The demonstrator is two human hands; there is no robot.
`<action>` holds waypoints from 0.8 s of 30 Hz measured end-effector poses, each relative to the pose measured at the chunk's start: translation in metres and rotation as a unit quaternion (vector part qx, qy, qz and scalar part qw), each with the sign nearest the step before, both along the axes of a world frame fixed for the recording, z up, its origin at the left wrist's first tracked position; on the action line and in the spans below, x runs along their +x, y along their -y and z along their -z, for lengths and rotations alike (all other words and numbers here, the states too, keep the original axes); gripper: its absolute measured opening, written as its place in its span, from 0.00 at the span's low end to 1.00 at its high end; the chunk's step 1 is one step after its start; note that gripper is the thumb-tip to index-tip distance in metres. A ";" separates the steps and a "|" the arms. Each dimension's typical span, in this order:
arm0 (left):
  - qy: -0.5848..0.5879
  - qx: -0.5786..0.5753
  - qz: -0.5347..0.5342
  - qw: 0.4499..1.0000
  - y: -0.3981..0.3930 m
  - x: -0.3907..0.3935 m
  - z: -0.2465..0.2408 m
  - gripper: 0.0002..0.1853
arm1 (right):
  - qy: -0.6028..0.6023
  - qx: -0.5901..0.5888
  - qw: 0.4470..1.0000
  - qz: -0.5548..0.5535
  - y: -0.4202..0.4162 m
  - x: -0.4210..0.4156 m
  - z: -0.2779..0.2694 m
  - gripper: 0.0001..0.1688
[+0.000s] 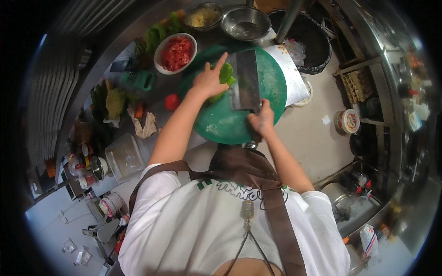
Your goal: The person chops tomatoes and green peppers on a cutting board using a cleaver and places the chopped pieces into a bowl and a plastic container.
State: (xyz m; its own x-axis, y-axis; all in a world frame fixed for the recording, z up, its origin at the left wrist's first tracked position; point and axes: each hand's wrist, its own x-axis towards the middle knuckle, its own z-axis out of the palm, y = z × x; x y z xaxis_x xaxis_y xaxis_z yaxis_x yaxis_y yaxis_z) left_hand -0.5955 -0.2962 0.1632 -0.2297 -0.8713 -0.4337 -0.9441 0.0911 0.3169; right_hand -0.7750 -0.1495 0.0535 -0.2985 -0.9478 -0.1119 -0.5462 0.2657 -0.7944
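A round green cutting board (221, 127) lies on the metal counter before me. My right hand (263, 119) grips the handle of a broad Chinese cleaver (246, 81), whose blade rests over the middle of the board. To the left of the blade, my left hand (209, 80) lies over pieces of green pepper (226, 72), its fingers spread; they touch the pepper, but part of it is hidden under the palm. Beyond that hand stands a white bowl of cut red pieces (177, 54), perhaps tomato or meat. A whole tomato (172, 102) sits left of the board, beside my forearm.
Two metal bowls (246, 24) stand at the far edge. Left lie a green grater (138, 80), a bitter-melon-like vegetable (115, 102), a carrot (138, 110) and a clear plastic container (125, 157). A metal post (289, 22) and a lined bin (310, 45) are at the right.
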 end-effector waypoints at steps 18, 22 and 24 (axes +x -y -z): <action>0.143 -0.094 0.068 0.983 -0.001 0.024 0.060 0.55 | 0.340 0.163 0.925 0.043 -0.061 -0.072 -0.002 0.12; 0.120 -0.114 0.064 0.984 -0.001 0.024 0.067 0.55 | 0.323 0.150 0.934 0.021 -0.050 -0.066 -0.007 0.15; 0.089 -0.139 0.070 0.984 -0.002 0.030 0.073 0.55 | 0.313 0.122 0.942 0.013 -0.043 -0.061 -0.015 0.15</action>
State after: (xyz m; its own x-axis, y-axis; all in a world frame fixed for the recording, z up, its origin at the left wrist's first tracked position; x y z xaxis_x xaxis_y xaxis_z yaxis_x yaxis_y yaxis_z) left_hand -0.5659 -0.2941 0.0901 -0.2977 -0.9269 -0.2284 -0.9544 0.2840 0.0917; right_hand -0.8358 -0.1061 0.0683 -0.1249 -0.8645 -0.4869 0.0183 0.4887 -0.8723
